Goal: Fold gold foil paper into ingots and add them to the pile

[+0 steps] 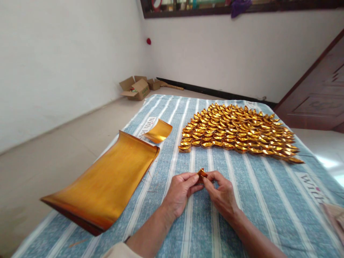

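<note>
The left hand (180, 189) is curled, its thumb and forefinger pinched on the left end of a small folded gold paper piece (201, 174), and the right hand (220, 192) mirrors it, its fingertips closed on the right side of the same piece, so both hands grasp it between them. The piece is held just above the striped blue cloth (242, 200), near the middle of the cloth's near half, and its long axis runs roughly left to right between the 2 hands, with a folded point turned upward and away from the person; the finer folds are too small to make out. On the cloth beyond the hands, toward its far right part, lies a wide patch of finished gold paper ingots (238, 132), set in overlapping rows that touch one another and well apart from the hands. On the cloth's left edge rests a stack of gold foil sheets (107, 182), its far end curling upward and its near corner overhanging the cloth's side; just beyond that stack, further along the same edge, lies a single curled gold sheet (159, 131). Off the cloth, on the floor past its far left corner, open cardboard boxes (137, 87) sit against the white wall. Nothing lies on the cloth between the hands and the ingots.
</note>
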Demonstrator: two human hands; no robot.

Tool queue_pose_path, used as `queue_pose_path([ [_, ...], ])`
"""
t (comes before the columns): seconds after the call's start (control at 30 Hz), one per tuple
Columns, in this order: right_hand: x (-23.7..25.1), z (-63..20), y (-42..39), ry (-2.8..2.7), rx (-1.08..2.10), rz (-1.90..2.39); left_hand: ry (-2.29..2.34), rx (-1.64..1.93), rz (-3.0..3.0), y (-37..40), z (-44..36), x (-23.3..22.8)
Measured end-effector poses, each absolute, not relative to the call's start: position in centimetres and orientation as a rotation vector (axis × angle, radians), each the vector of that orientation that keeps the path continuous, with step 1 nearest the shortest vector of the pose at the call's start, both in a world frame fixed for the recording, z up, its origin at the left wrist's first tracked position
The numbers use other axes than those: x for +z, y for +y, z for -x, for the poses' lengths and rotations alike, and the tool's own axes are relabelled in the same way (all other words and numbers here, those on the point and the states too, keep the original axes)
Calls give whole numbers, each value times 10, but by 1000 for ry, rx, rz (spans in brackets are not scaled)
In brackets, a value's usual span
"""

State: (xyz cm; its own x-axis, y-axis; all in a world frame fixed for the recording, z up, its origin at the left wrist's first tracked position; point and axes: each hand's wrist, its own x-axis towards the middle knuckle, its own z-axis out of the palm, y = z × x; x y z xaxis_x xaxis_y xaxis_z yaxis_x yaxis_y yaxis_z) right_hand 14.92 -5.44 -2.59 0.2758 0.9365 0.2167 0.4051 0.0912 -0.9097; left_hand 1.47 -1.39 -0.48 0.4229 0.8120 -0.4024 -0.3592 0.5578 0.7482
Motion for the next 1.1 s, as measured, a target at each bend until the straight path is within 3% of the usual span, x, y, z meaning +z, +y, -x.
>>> queue_pose_path([
  [1.1,-31,-157,-52,-1472,648,1350,861,745,-735,-13,-14,-4],
])
